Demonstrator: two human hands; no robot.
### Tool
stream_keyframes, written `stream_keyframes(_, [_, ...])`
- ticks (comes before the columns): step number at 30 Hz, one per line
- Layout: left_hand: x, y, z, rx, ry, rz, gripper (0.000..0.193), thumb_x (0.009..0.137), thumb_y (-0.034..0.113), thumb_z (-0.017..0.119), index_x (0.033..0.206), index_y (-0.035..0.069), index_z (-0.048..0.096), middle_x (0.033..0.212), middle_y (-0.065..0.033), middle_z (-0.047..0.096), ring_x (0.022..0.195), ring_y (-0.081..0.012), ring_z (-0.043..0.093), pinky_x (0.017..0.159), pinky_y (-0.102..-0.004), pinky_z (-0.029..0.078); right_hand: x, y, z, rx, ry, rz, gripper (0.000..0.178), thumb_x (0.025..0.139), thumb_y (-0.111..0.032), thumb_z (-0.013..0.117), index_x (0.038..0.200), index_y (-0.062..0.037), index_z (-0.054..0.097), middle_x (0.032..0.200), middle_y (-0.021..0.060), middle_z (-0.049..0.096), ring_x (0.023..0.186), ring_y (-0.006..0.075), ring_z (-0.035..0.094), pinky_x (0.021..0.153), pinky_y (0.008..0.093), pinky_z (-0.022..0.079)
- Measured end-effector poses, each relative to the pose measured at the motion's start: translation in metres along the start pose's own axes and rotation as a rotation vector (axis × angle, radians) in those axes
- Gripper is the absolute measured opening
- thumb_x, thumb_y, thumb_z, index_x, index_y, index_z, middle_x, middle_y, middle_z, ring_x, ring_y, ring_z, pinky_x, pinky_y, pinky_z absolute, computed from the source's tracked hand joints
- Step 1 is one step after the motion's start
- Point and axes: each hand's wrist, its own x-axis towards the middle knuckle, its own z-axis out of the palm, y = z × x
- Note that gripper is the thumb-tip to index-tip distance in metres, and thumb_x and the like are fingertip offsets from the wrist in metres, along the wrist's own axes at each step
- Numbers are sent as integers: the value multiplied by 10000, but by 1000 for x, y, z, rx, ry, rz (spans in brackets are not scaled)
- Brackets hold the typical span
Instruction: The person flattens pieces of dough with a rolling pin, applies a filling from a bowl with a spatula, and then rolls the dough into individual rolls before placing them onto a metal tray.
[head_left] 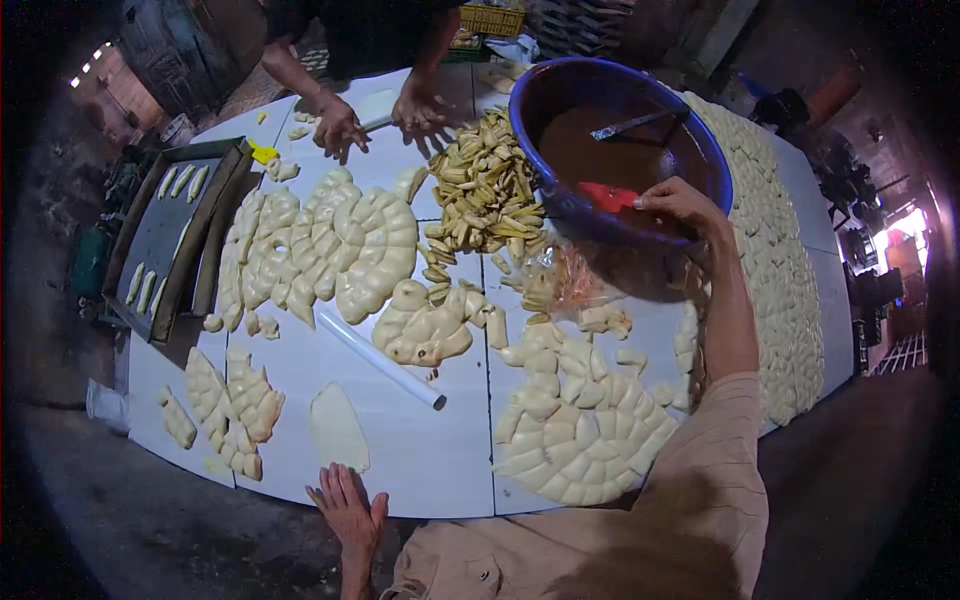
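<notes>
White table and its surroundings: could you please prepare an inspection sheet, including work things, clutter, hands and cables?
Surface: white table, panelled, seams visible.
Work things: flat dough strip; red tool at blue tub containing brown mixture; dough pieces.
Clutter: clear plastic bag beside yellow-brown slices; white tube lying diagonally.
Hands: left hand open at the strip's near end; right hand gripping the red tool.
Cables: nothing seen.
Surroundings: co-worker's hands across the table; dark tray at left, holding dough lengths.

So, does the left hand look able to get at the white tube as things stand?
Probably yes: the left hand seems to hold nothing, and the white tube lies ahead to its right, with only a flat dough sheet near the way.
</notes>
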Motion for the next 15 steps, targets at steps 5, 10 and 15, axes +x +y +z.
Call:
stream_keyframes(5, [8,6,-16,21,-69,-5,772,980,544,552,1482,-30,435,1548,-213,431,1487,-414,300,1195,-694,34,-10,-25,5,148,23,72,322,889,-385,785,893,-64,762,639,-36,574,487,51,444,446,247,295])
stream_keyframes(10, [-2,4,-19,-20,-109,-18,738,969,531,576,1473,4,469,1565,-191,423,1487,-400,312,1189,-702,40,-21,-20,5,249,71,48,325,905,-374,775,967,-57,740,631,-43,560,455,30,415,411,234,254])
stream_keyframes(15, [-19,-3,-12,34,-25,1,693,961,537,580,1453,54,522,1546,-173,461,1466,-406,350,1177,-716,63,-26,-40,27,251,2,-78,320,912,-369,762,990,-58,749,688,-58,580,582,38,492,483,231,340])
